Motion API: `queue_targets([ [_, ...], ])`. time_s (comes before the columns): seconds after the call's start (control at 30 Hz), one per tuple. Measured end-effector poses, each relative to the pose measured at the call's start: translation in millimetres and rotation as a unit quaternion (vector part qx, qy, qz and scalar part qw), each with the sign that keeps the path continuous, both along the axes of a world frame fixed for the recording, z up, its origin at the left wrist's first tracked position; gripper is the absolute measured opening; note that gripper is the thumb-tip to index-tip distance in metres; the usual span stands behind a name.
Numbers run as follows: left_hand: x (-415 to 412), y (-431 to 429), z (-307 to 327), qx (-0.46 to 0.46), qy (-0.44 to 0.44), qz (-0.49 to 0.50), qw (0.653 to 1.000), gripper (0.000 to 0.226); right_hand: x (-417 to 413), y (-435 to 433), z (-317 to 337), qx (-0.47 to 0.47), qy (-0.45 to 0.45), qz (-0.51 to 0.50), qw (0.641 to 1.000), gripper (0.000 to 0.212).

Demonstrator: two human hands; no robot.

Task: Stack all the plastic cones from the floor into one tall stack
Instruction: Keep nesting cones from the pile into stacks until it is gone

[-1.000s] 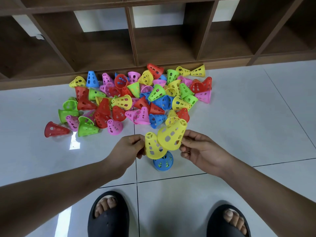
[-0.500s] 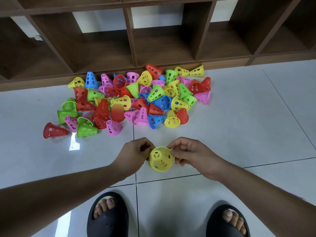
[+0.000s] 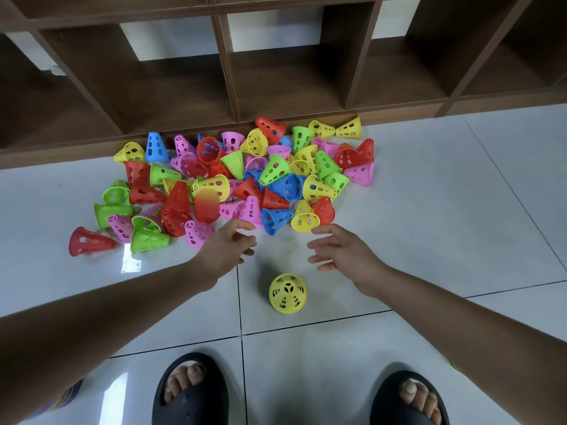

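A short stack of cones with a yellow one on top (image 3: 287, 292) stands upright on the white floor, seen from straight above. Beyond it lies a pile of several loose cones (image 3: 239, 179) in red, yellow, green, blue and pink. My left hand (image 3: 228, 250) hovers near a pink cone (image 3: 251, 211) at the pile's near edge, fingers relaxed and empty. My right hand (image 3: 340, 250) is spread open just short of a yellow cone (image 3: 304, 217), holding nothing. Both hands are clear of the stack.
A dark wooden shelf unit (image 3: 276, 72) with open compartments runs along the back, right behind the pile. My two feet in black slippers (image 3: 190, 391) stand at the bottom edge. White floor tiles (image 3: 445, 210) stretch to the right.
Both hands let go of the yellow cone after setting it on the stack, then moved forward toward the pile with fingers opening.
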State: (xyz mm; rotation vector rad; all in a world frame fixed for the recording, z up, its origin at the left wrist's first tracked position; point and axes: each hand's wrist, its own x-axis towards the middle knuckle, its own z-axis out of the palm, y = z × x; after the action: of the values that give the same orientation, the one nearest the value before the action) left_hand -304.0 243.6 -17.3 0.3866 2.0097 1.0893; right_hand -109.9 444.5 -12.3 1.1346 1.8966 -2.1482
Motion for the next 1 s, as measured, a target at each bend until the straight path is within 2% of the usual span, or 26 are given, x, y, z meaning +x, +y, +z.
queue_targets([
  [0.17, -11, 11, -9, 0.010, -0.015, 0.036, 0.999, 0.044, -24, 17, -9, -0.023, 0.007, -0.004, 1.000, 0.069],
  [0.33, -15, 12, -15, 0.009, -0.021, 0.040, 0.999, 0.042, -40, 26, -22, -0.050, -0.010, 0.009, 0.999, 0.083],
  [0.53, -14, 9, -14, 0.016, -0.034, 0.067, 0.997, 0.028, -42, 29, -32, -0.053, -0.007, 0.010, 0.999, 0.064],
  [0.63, -14, 4, -6, 0.029, -0.003, 0.079, 0.996, 0.018, -38, 25, -31, -0.007, -0.012, -0.027, 1.000, 0.052],
  [0.73, -13, -2, 3, 0.044, 0.035, 0.082, 0.995, 0.008, -31, 17, -24, 0.056, -0.013, -0.109, 0.992, 0.027],
  [0.83, -8, -7, 10, 0.062, 0.035, 0.090, 0.993, 0.003, -21, 9, -12, 0.089, -0.003, -0.154, 0.984, 0.006],
  [0.93, -1, -8, 22, 0.096, 0.011, 0.088, 0.991, 0.007, -12, 4, 1, 0.066, 0.011, -0.184, 0.981, 0.003],
  [1.0, 5, -6, 33, 0.130, -0.034, 0.078, 0.988, 0.014, -7, 6, 12, -0.001, 0.030, -0.208, 0.978, 0.008],
])
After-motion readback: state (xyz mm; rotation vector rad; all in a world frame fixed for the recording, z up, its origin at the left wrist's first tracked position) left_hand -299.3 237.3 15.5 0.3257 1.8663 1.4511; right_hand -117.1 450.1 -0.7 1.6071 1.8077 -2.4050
